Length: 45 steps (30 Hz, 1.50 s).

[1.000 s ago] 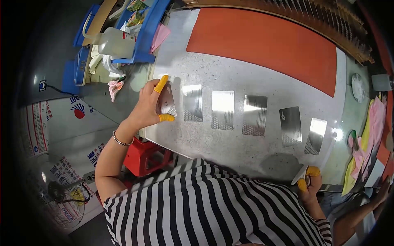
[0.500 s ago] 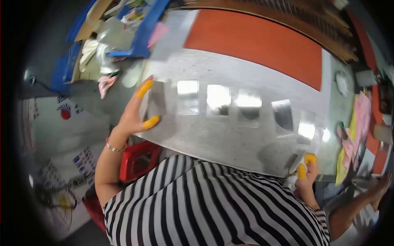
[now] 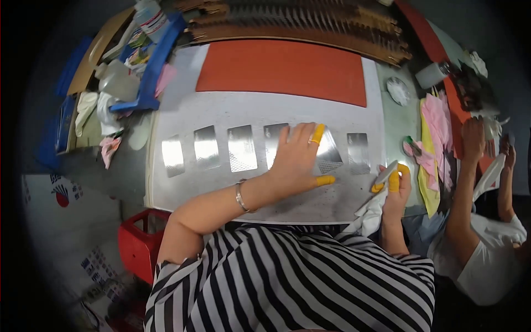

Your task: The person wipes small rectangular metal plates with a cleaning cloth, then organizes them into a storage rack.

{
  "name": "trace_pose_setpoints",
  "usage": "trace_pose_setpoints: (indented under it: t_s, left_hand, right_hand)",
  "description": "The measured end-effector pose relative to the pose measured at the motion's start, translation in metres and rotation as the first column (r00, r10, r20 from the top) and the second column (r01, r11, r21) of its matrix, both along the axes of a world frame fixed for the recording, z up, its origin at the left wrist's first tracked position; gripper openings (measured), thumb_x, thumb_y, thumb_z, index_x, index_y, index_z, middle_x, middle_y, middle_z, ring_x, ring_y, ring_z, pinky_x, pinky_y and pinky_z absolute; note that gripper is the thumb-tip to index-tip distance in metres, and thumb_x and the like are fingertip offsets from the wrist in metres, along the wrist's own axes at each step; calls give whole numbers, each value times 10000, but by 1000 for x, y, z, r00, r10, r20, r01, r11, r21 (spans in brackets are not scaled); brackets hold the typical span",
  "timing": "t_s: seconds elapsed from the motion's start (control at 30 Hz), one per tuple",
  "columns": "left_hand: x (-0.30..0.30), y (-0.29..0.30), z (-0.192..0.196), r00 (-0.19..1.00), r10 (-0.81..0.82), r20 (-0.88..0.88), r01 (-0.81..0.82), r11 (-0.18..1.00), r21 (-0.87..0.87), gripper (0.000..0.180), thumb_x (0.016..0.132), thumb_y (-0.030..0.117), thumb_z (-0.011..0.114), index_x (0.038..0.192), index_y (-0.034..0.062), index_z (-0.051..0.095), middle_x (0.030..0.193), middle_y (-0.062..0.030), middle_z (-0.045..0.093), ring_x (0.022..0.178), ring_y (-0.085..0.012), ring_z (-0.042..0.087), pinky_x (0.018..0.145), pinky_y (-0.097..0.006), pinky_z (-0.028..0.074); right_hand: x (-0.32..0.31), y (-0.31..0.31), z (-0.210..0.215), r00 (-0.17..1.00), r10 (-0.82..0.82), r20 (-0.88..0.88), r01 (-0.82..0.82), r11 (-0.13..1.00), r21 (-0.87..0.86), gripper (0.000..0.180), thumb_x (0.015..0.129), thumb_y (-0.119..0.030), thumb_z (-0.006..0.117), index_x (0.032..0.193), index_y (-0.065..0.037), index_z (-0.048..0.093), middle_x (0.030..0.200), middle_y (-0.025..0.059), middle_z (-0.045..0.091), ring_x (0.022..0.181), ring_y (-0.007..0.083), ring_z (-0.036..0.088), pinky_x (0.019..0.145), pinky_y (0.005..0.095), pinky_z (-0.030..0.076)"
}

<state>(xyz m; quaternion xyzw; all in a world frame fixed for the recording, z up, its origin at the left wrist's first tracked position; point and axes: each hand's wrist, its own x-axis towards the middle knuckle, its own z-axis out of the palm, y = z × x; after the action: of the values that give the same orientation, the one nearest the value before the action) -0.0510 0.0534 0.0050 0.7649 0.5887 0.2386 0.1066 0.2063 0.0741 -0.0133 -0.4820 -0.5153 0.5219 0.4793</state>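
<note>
Several thin, shiny metal plates [image 3: 241,148] lie in a row across the pale work surface. My left hand [image 3: 296,157] reaches over the right part of the row, fingers stretched and apart, with yellow finger covers on thumb and index finger. It partly hides one plate [image 3: 275,130] and is beside a tilted plate [image 3: 330,150]; whether it touches either is unclear. Another plate [image 3: 358,154] lies flat at the row's right end. My right hand [image 3: 397,187], also with yellow finger covers, is closed on a white cloth [image 3: 369,214], whose greyish folded part sticks out at the fingertips.
An orange-red mat [image 3: 282,72] lies beyond the plates, before brown slotted racks [image 3: 298,25]. Bottles and a blue tray [image 3: 148,97] stand at far left. Pink and yellow cloths [image 3: 434,127] lie at right, near a co-worker's arms [image 3: 469,171]. A red stool [image 3: 141,243] is at lower left.
My left hand has left the plate at the row's left end and moved right over the row. My right hand with the cloth has risen over the surface. The view has shifted.
</note>
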Motion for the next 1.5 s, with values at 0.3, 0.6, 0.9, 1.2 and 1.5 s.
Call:
trace_pose_setpoints:
  t_s: [0.3, 0.6, 0.9, 1.2, 1.5]
  left_hand:
    - [-46, -13, 28, 998, -44, 55, 44, 999, -7, 742, 695, 334, 709, 1273, -7, 392, 1305, -175, 372, 1216, -318, 343, 1018, -503, 225]
    - [-265, -101, 67, 668, 514, 538, -744, 471, 474, 568, 767, 79, 668, 1256, -37, 404, 1202, -129, 477, 1096, -234, 472, 966, -316, 333]
    - [-342, -49, 35, 608, 491, 623, -775, 538, 333, 880, 660, 336, 787, 1296, -52, 319, 1242, -204, 459, 1159, -295, 453, 964, -357, 355]
    - [-350, -38, 44, 543, 573, 614, -825, 500, 263, 663, 619, 224, 802, 1139, -23, 475, 1015, -123, 510, 948, -261, 531, 834, -346, 422]
    - [-355, -38, 43, 537, 526, 659, -821, 506, 265, 575, 615, 194, 806, 1059, -29, 517, 956, -106, 540, 863, -226, 533, 795, -323, 425]
  right_hand:
    - [-8, 13, 28, 990, 136, -37, -135, 990, 26, 207, 921, -177, 501, 1050, -17, 480, 853, 64, 575, 703, 121, 566, 615, 239, 465]
    - [-183, 96, 141, 620, 589, -518, -667, 744, 48, 191, 914, -193, 468, 1047, -62, 507, 727, 50, 566, 512, 121, 531, 413, 246, 428]
    - [-450, 112, 133, 333, 759, -560, -877, 467, 111, 210, 917, -199, 411, 1089, -99, 478, 751, 95, 558, 481, 183, 510, 379, 287, 417]
    - [-544, 131, 121, -40, 612, -790, -972, 161, 174, 362, 942, -387, 353, 1072, -98, 528, 819, 87, 610, 604, 222, 605, 452, 326, 496]
    - [-540, 118, 140, 14, 652, -758, -950, 245, 193, 324, 950, -350, 327, 1106, -117, 489, 832, 104, 608, 583, 221, 604, 384, 305, 464]
